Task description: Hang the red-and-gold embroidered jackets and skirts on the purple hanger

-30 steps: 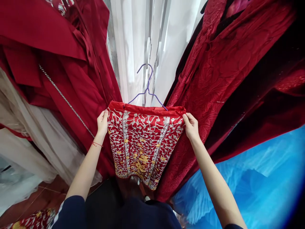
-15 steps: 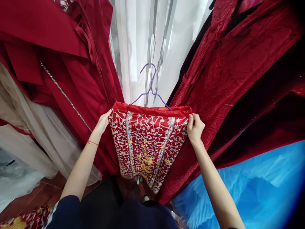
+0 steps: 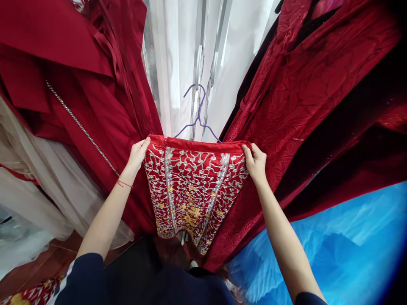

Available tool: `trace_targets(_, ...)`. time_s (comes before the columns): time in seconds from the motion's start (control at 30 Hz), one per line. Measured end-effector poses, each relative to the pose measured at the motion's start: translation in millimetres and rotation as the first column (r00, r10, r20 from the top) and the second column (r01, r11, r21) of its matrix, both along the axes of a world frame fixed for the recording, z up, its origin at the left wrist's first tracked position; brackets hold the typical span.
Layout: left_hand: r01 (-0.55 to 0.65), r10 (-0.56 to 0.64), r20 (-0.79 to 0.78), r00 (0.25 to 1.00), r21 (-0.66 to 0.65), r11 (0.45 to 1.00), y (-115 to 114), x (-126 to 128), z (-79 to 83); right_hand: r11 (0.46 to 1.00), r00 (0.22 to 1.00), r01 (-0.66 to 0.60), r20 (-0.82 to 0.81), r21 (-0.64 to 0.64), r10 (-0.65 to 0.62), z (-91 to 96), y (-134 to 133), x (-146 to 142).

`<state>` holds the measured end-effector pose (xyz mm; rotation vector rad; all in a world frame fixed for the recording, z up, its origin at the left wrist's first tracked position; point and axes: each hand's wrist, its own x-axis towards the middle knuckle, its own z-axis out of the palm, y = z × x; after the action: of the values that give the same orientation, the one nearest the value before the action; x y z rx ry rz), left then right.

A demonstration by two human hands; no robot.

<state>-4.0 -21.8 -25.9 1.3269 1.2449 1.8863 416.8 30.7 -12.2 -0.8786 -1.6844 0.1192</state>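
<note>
A red skirt [image 3: 190, 190] with silver and gold embroidery hangs in front of me, its plain red waistband spread wide. My left hand [image 3: 138, 156] pinches the waistband's left end, with a thin red string bracelet on that wrist. At the right end, my right hand [image 3: 256, 163] grips the waistband between thumb and fingers. A purple wire hanger [image 3: 199, 116] rises behind the waistband, its hook at a vertical metal rail [image 3: 199, 63]. The hanger's lower part is hidden by the skirt.
Dark red dresses [image 3: 79, 84] hang on the left, one with a beaded strip, above pale tulle [image 3: 54, 186]. Red patterned garments [image 3: 305, 97] hang on the right over bright blue fabric [image 3: 318, 245]. More embroidered red cloth [image 3: 32, 292] lies at the lower left.
The waistband now lies flatter and smoother over the hanger. My right hand has shifted slightly left along with its end, and the whole view has moved a little.
</note>
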Motion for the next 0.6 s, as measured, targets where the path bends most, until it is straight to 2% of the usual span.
trace_targets(0.1,0.022,-0.026,-0.126,0.992,-0.031,0.999,-4,-1,5.0,0.998,0.998,-0.053,0.044,-0.025,0.054,15.3,1,0)
trace_targets(0.17,-0.06,0.067,-0.308,0.949,0.035,0.998,-9,3,14.3,0.996,0.999,0.0,0.048,0.087,-0.004,29.8,-2,-7)
trace_targets(0.2,-0.124,0.158,-0.413,0.897,0.107,0.986,-11,6,20.9,0.986,0.998,0.036,0.04,0.164,-0.043,37.2,-6,-14)
trace_targets(0.27,-0.203,0.322,-0.614,0.721,0.257,0.945,-16,17,37.0,0.958,0.995,0.054,0.066,0.281,-0.076,50.3,-15,-34)
trace_targets(0.3,-0.205,0.357,-0.705,0.612,0.295,0.933,-18,22,45.9,0.951,0.991,0.024,0.115,0.309,-0.062,55.3,-20,-47)
trace_targets(0.37,-0.181,0.324,-0.852,0.411,0.272,0.945,-22,33,62.8,0.948,0.959,-0.094,0.282,0.304,0.004,60.7,-30,-77)
trace_targets(0.43,-0.173,0.268,-0.918,0.293,0.225,0.959,-26,40,75.8,0.948,0.884,-0.18,0.466,0.264,0.038,60.0,-38,-110)
trace_targets(0.5,-0.174,0.266,-0.926,0.269,0.225,0.959,-30,43,82.6,0.955,0.817,-0.158,0.577,0.25,-0.016,55.0,-42,-140)
trace_targets(0.57,-0.159,0.277,-0.908,0.315,0.237,0.958,-35,43,83.0,0.963,0.787,-0.114,0.614,0.245,-0.063,48.2,-45,-166)
trace_targets(0.6,-0.14,0.266,-0.894,0.361,0.23,0.963,-38,42,81.2,0.965,0.785,-0.098,0.615,0.242,-0.074,44.9,-46,-178)
